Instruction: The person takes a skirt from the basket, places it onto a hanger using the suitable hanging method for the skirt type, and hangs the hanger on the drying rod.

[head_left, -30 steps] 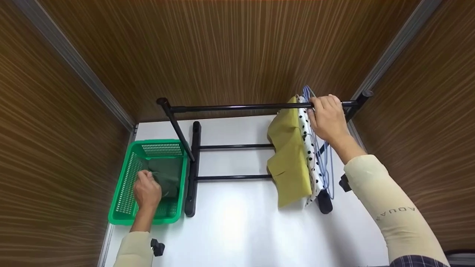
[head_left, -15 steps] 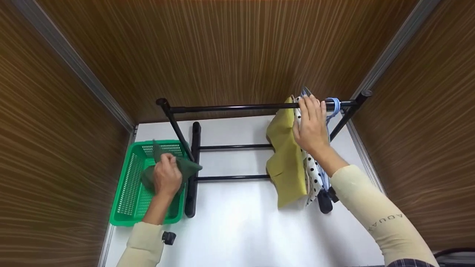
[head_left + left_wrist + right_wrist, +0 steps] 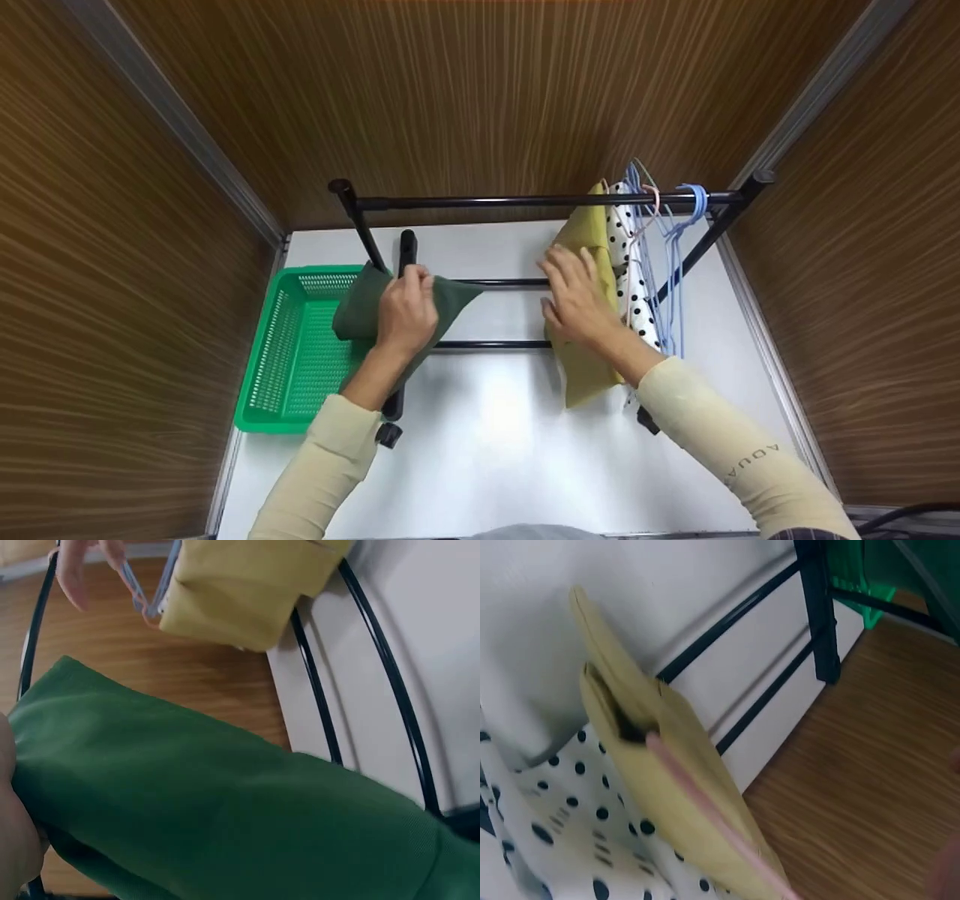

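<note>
My left hand (image 3: 407,311) grips a dark green cloth (image 3: 360,304), raised beside the rack's left post; in the left wrist view the cloth (image 3: 225,795) spreads broadly below the fingers. Its exact kind does not show. The right hand (image 3: 577,296) is in front of a mustard-yellow cloth (image 3: 589,375) hanging on the rack, its fingers loosely spread and nothing seen in them. Behind the yellow piece hangs a white cloth with black dots (image 3: 637,304). A pink hanger (image 3: 720,821) crosses in front of the yellow cloth in the right wrist view.
A black clothes rack has a top rail (image 3: 480,202) and two lower bars. Several blue hangers (image 3: 675,247) hang at its right end. A green basket (image 3: 259,360) stands left of the rack on the white surface (image 3: 480,465). Wood-grain panels (image 3: 480,97) enclose the space.
My left hand has lifted the green cloth out of the basket and carried it right, past the left post. The right hand has left the top rail and come down and left to the yellow cloth.
</note>
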Demonstrator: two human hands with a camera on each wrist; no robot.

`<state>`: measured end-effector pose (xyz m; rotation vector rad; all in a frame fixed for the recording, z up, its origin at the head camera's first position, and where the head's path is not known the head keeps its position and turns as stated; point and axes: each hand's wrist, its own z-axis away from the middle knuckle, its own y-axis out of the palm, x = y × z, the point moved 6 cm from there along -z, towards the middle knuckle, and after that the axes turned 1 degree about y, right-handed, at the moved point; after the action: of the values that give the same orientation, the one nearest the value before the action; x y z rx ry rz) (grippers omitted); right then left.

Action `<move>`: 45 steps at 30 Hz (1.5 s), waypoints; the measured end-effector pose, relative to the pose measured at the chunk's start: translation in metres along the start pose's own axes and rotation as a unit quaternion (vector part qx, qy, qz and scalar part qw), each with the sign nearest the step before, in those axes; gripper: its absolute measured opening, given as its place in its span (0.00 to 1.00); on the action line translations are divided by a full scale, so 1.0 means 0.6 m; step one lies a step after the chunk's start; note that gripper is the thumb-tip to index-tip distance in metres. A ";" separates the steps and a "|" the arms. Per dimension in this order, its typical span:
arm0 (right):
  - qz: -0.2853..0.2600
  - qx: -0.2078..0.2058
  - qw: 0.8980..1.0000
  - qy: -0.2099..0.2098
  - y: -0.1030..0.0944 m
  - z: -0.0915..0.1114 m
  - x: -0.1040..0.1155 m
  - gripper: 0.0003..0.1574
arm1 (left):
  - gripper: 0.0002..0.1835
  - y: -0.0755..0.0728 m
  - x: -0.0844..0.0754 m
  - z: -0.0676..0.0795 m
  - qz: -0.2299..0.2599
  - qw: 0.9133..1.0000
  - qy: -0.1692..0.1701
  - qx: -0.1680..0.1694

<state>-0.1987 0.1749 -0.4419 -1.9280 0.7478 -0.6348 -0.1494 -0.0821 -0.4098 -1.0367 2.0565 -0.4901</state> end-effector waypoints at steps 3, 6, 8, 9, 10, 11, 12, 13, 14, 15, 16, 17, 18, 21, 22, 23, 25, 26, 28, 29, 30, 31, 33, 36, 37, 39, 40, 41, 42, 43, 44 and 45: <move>-0.064 0.029 0.997 -0.010 0.014 0.004 0.021 0.41 | 0.06 0.014 -0.025 -0.009 0.011 1.000 0.019 0.017; -0.147 0.046 0.988 0.003 0.022 0.005 0.041 0.42 | 0.05 0.028 -0.050 -0.014 0.017 0.999 0.036 0.026; -0.199 0.053 0.978 0.022 0.025 0.002 0.052 0.39 | 0.06 0.036 -0.067 -0.017 0.023 0.998 0.049 0.034; -0.223 0.054 0.973 0.031 0.027 0.000 0.056 0.37 | 0.05 0.040 -0.075 -0.018 0.027 0.997 0.054 0.038; -0.248 0.056 0.966 0.045 0.028 -0.002 0.059 0.33 | 0.06 0.044 -0.082 -0.019 0.031 0.997 0.058 0.043; -0.276 0.054 0.958 0.058 0.029 -0.005 0.061 0.29 | 0.06 0.048 -0.088 -0.021 0.036 0.996 0.063 0.048; -0.299 0.049 0.951 0.069 0.030 -0.007 0.062 0.25 | 0.06 0.051 -0.094 -0.022 0.043 0.995 0.068 0.053; -0.319 0.041 0.944 0.079 0.030 -0.008 0.061 0.21 | 0.05 0.054 -0.099 -0.024 0.049 0.995 0.071 0.056; -0.337 0.031 0.937 0.087 0.030 -0.009 0.060 0.17 | 0.05 0.057 -0.102 -0.025 0.054 0.994 0.075 0.059; -0.351 0.022 0.931 0.095 0.030 -0.008 0.058 0.14 | 0.05 0.059 -0.105 -0.026 0.059 0.993 0.077 0.061; -0.362 0.011 0.926 0.103 0.030 -0.008 0.055 0.12 | 0.05 0.061 -0.105 -0.026 0.064 0.993 0.078 0.062; -0.368 -0.001 0.923 0.109 0.028 -0.008 0.053 0.10 | 0.05 0.062 -0.104 -0.027 0.068 0.993 0.078 0.062; -0.369 -0.013 0.922 0.114 0.026 -0.007 0.049 0.08 | 0.05 0.062 -0.103 -0.026 0.070 0.993 0.077 0.062; -0.368 -0.058 0.919 0.126 0.016 -0.004 0.039 0.06 | 0.05 0.063 -0.093 -0.025 0.071 0.993 0.067 0.063; -0.368 -0.078 0.917 0.130 0.010 -0.003 0.035 0.05 | 0.05 0.063 -0.089 -0.025 0.070 0.993 0.063 0.065; -0.368 -0.100 0.915 0.134 0.003 -0.003 0.031 0.05 | 0.06 0.064 -0.085 -0.025 0.068 0.993 0.060 0.070; -0.362 -0.146 0.910 0.141 -0.013 -0.003 0.025 0.04 | 0.10 0.067 -0.081 -0.024 0.062 0.992 0.064 0.084; -0.358 -0.168 0.907 0.145 -0.022 -0.004 0.022 0.04 | 0.13 0.069 -0.080 -0.023 0.059 0.991 0.072 0.092; -0.347 -0.207 0.902 0.150 -0.041 -0.008 0.018 0.05 | 0.16 0.073 -0.080 -0.021 0.047 0.988 0.097 0.109; -0.340 -0.220 0.902 0.152 -0.049 -0.010 0.016 0.05 | 0.17 0.075 -0.080 -0.020 0.040 0.987 0.108 0.116; -0.331 -0.231 0.902 0.154 -0.056 -0.012 0.015 0.05 | 0.17 0.076 -0.080 -0.019 0.034 0.985 0.118 0.120; -0.323 -0.237 0.903 0.154 -0.063 -0.015 0.014 0.05 | 0.18 0.079 -0.080 -0.017 0.027 0.984 0.124 0.124; -0.302 -0.243 0.910 0.147 -0.073 -0.020 0.013 0.04 | 0.18 0.084 -0.078 -0.013 0.014 0.983 0.123 0.135; -0.264 -0.235 0.928 0.121 -0.081 -0.028 0.018 0.02 | 0.17 0.095 -0.078 -0.010 0.008 0.982 0.105 0.158; -0.250 -0.230 0.934 0.108 -0.082 -0.030 0.021 0.02 | 0.16 0.099 -0.080 -0.010 0.014 0.981 0.098 0.168; -0.227 -0.213 0.947 0.078 -0.080 -0.035 0.029 0.06 | 0.15 0.105 -0.087 -0.012 0.034 0.979 0.087 0.179; -0.220 -0.202 0.953 0.062 -0.077 -0.036 0.034 0.10 | 0.15 0.108 -0.092 -0.013 0.046 0.979 0.084 0.180; -0.215 -0.190 0.957 0.047 -0.074 -0.037 0.039 0.14 | 0.14 0.110 -0.096 -0.015 0.057 0.979 0.080 0.179; -0.214 -0.177 0.960 0.034 -0.069 -0.036 0.043 0.17 | 0.13 0.112 -0.101 -0.017 0.067 0.979 0.078 0.177; -0.214 -0.164 0.963 0.025 -0.064 -0.036 0.046 0.19 | 0.12 0.114 -0.105 -0.020 0.075 0.979 0.075 0.172; -0.217 -0.152 0.964 0.019 -0.060 -0.034 0.048 0.21 | 0.10 0.116 -0.108 -0.021 0.081 0.980 0.074 0.167; -0.223 -0.139 0.965 0.016 -0.055 -0.032 0.049 0.21 | 0.10 0.118 -0.110 -0.022 0.084 0.980 0.071 0.163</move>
<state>-0.1842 0.1547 -0.4006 -2.3810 0.4352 -0.8702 -0.1711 0.0129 -0.4150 -0.6438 2.0759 -0.8018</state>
